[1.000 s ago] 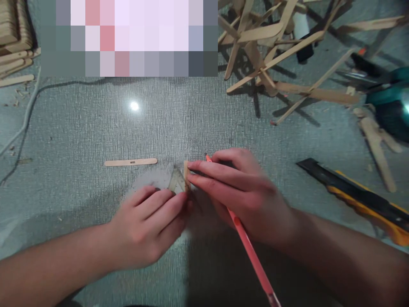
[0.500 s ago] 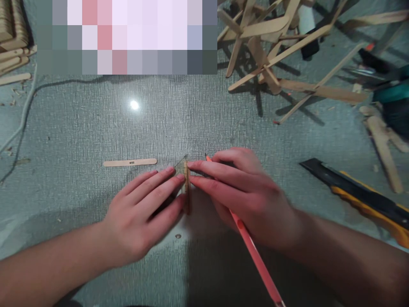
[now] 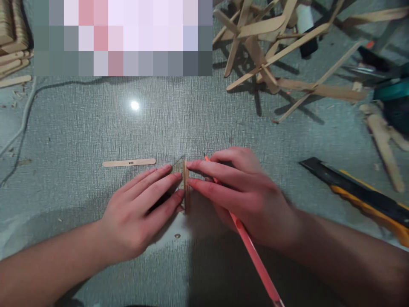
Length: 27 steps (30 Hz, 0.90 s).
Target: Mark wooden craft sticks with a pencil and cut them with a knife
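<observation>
My left hand [image 3: 137, 209] lies with its fingers stretched out over a clear, ruler-like piece [image 3: 179, 168] with a pointed tip, perhaps a set square; most of it is hidden. Against its right edge stands a narrow wooden craft stick [image 3: 187, 200], pointing away from me. My right hand [image 3: 249, 187] touches this stick's right side with two fingertips. A red pencil [image 3: 252, 251] is held in the same hand, its dark tip showing beyond the fingers. Left of centre, another craft stick [image 3: 140, 162] with a small dark mark in its middle lies flat.
At the right lies a black and yellow utility knife [image 3: 358, 187]. Crossed craft sticks [image 3: 265, 64] form a tangled structure at the upper right. Stacked sticks [image 3: 12, 30] stand at the upper left beside a pale cable [image 3: 27, 106]. Loose sticks [image 3: 383, 140] lie at the right edge.
The upright craft stick now shows more of its broad face. My left fingers have shifted slightly left, and the left thumb has drawn up a little. The pencil stays in my right hand.
</observation>
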Motion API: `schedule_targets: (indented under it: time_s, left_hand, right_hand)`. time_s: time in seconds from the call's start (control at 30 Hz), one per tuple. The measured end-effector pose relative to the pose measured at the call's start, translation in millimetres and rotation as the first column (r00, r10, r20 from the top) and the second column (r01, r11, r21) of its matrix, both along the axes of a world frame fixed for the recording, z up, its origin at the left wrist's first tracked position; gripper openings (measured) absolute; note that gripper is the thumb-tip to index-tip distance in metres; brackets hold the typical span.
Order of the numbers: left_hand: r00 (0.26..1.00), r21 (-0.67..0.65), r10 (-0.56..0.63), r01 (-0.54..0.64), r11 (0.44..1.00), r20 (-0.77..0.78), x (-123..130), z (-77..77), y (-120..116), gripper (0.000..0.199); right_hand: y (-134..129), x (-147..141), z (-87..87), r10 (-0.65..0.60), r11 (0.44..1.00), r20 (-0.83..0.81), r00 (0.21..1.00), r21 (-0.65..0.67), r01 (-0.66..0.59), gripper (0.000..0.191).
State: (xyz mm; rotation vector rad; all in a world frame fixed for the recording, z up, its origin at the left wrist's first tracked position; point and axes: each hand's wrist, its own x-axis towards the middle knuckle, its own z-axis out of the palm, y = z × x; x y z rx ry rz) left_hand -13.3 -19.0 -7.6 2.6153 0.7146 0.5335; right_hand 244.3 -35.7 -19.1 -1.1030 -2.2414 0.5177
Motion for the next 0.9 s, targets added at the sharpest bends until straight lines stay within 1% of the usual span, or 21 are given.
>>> schedule_targets:
  time_s: [0.17, 0.4, 0.73, 0.9]
  left_hand:
    - [1.0, -0.011, -0.01, 0.01, 1.0, 0.008, -1.4, -2.7, -0.4, 0.036]
    - [1.0, -0.052, -0.009, 0.009, 0.999, 0.004, -3.1, -2.7, -1.4, 0.039]
    - [1.0, -0.034, -0.015, 0.015, 0.999, 0.003, -2.9, -4.0, -0.9, 0.035]
    - [1.0, -0.04, -0.015, 0.015, 0.999, 0.0, -1.9, -3.4, -0.1, 0.034]
  right_hand:
    - [0.2, -0.7, -1.1, -0.002, 1.0, -0.011, 1.0, 0.001, 0.002, 0.019]
    - [0.6, 0.2, -0.1, 0.001, 1.0, -0.022, 1.0, -0.006, -0.001, 0.017]
    - [0.1, 0.0, 0.1, 0.012, 1.0, -0.006, 1.0, -0.016, -0.012, 0.017]
    - [0.6, 0.8, 0.8, 0.005, 1.0, -0.002, 1.0, 0.0, -0.005, 0.017]
